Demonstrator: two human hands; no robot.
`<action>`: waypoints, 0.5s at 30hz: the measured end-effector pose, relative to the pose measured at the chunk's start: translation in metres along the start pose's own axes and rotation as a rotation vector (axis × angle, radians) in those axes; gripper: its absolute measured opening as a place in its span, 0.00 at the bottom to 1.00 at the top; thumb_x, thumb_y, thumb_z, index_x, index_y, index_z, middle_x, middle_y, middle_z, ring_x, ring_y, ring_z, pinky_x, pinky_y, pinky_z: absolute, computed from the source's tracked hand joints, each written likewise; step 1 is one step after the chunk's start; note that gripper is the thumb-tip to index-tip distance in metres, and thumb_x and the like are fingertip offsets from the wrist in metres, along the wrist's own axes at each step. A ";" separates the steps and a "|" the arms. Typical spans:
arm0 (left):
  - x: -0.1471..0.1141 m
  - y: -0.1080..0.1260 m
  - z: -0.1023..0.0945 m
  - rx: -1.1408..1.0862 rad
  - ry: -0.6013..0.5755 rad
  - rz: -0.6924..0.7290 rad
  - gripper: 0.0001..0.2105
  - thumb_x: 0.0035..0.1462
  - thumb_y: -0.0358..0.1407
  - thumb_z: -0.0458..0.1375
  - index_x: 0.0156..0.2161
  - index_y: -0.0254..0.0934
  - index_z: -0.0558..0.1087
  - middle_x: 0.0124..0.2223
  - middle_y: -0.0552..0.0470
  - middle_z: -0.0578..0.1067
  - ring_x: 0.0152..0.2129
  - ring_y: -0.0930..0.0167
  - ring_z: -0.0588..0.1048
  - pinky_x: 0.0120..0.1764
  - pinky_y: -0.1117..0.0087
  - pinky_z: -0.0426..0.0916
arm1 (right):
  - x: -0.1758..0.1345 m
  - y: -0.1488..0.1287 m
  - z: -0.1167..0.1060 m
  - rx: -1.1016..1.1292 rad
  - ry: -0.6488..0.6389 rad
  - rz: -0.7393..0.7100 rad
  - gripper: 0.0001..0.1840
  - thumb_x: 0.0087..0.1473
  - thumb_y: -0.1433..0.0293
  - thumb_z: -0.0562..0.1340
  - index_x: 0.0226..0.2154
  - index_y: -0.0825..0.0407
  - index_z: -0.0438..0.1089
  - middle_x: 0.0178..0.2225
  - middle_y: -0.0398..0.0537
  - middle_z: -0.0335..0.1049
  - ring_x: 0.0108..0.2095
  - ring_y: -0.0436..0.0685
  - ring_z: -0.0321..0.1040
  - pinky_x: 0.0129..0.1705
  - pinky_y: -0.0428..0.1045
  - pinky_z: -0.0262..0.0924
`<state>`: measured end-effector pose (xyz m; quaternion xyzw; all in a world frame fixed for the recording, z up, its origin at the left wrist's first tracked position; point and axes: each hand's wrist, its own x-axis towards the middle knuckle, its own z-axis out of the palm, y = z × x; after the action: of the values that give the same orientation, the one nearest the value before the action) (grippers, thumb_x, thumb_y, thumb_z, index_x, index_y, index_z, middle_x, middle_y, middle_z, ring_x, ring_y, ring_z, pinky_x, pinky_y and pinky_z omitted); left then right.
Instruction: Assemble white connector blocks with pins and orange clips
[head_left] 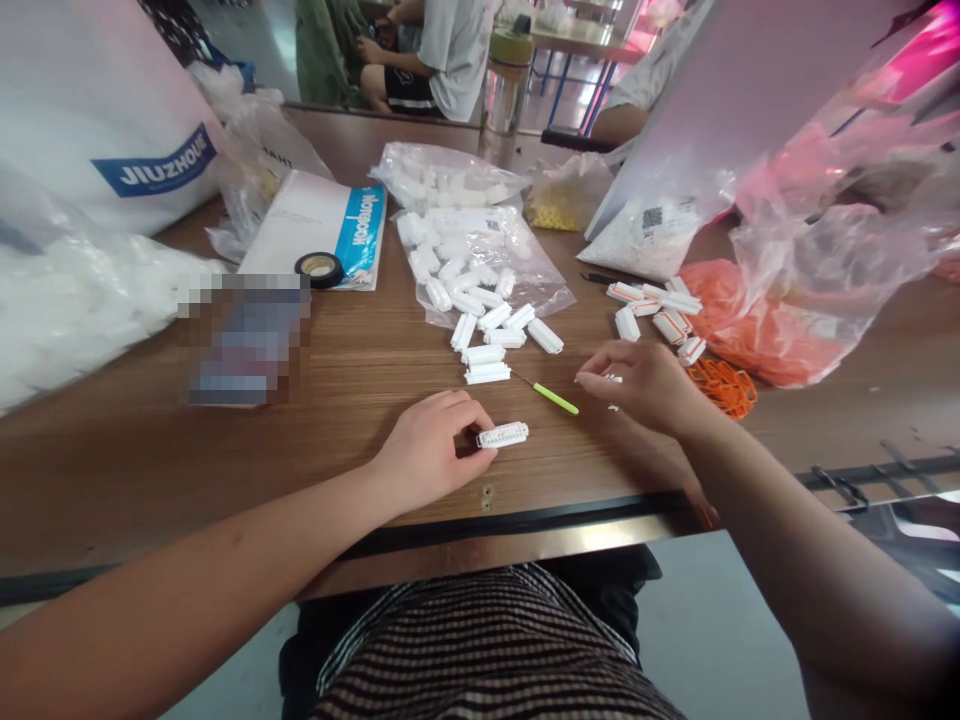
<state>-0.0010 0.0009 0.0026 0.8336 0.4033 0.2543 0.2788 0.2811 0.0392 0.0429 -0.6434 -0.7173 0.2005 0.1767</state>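
Observation:
My left hand (435, 450) pinches the end of a white plastic connector housing (504, 435) between thumb and fingers. A row of small cavities shows along its upper face. My right hand (637, 385) hovers to the right, thumb and index finger pressed together; anything between them is too small to make out. Tiny white pieces (613, 408) lie on the table by that hand, partly covered by it. Between my hands rests a thin pick with a yellow-green handle (555, 398). Several similar white housings (487, 372) are grouped just beyond the left hand.
A clear bag of white housings (480, 230) spills toward me. At right are orange-striped housings (671, 325), an orange bag (757, 320) and orange bands (724, 388). A notebook (300, 225), black tape roll (319, 268) and blurred-out object (247, 345) lie left. A bottle (504, 95) stands behind.

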 end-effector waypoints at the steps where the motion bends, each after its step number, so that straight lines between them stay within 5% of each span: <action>1: 0.000 0.000 0.000 -0.001 0.002 0.003 0.02 0.55 0.34 0.60 0.35 0.39 0.72 0.33 0.54 0.73 0.32 0.69 0.70 0.37 0.65 0.64 | -0.007 -0.010 0.005 0.078 -0.040 -0.095 0.07 0.50 0.65 0.64 0.25 0.50 0.74 0.29 0.45 0.75 0.32 0.55 0.71 0.37 0.50 0.63; 6: -0.001 0.000 0.000 -0.005 0.007 0.009 0.03 0.55 0.34 0.61 0.35 0.39 0.72 0.33 0.54 0.73 0.32 0.69 0.70 0.37 0.66 0.64 | -0.027 -0.040 0.028 0.113 -0.133 -0.425 0.06 0.55 0.68 0.62 0.28 0.50 0.72 0.30 0.44 0.73 0.35 0.54 0.67 0.45 0.54 0.59; 15: -0.001 0.000 0.001 -0.020 0.010 0.014 0.03 0.55 0.33 0.61 0.35 0.39 0.72 0.33 0.54 0.74 0.32 0.70 0.70 0.37 0.67 0.64 | -0.027 -0.045 0.034 -0.071 -0.127 -0.521 0.05 0.56 0.70 0.61 0.29 0.49 0.70 0.29 0.44 0.71 0.35 0.55 0.63 0.43 0.54 0.52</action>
<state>-0.0009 -0.0003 0.0018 0.8323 0.3964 0.2646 0.2832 0.2281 0.0062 0.0373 -0.4290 -0.8750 0.1630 0.1541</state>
